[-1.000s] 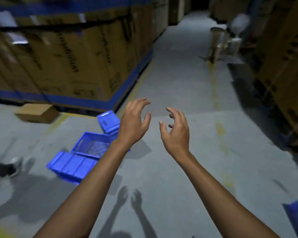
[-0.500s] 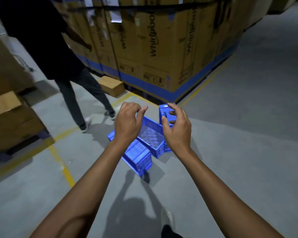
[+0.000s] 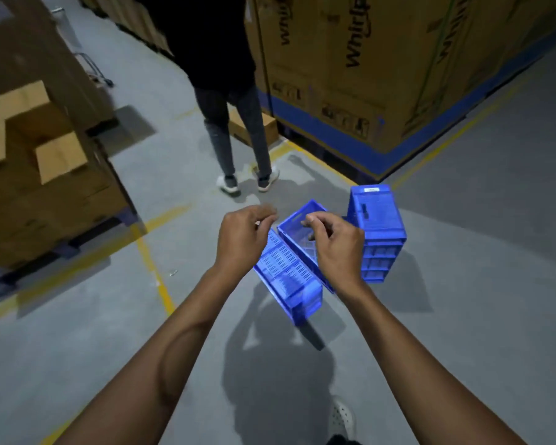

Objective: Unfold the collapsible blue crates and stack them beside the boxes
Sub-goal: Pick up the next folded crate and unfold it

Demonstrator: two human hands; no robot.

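Note:
Three blue crates lie close together on the grey floor. One blue crate (image 3: 288, 279) rests tipped over with its slotted side up, under my left hand. An unfolded crate (image 3: 297, 224) sits open in the middle. A third crate (image 3: 377, 226) stands on end at the right. My left hand (image 3: 243, 240) and my right hand (image 3: 336, 244) hover above them with fingers curled in and nothing in either hand. My right hand hides part of the middle crate.
A person in dark clothes (image 3: 235, 130) stands just beyond the crates. Tall printed cardboard boxes (image 3: 350, 65) on a blue base fill the back right, with a small carton (image 3: 268, 125) at their foot. Stacked cartons (image 3: 49, 162) stand left. Yellow lines (image 3: 154, 268) cross the floor.
My view has swung left and down, and I have come closer to the crates. My fingers have curled in from spread. The other person has walked to just beyond the crates.

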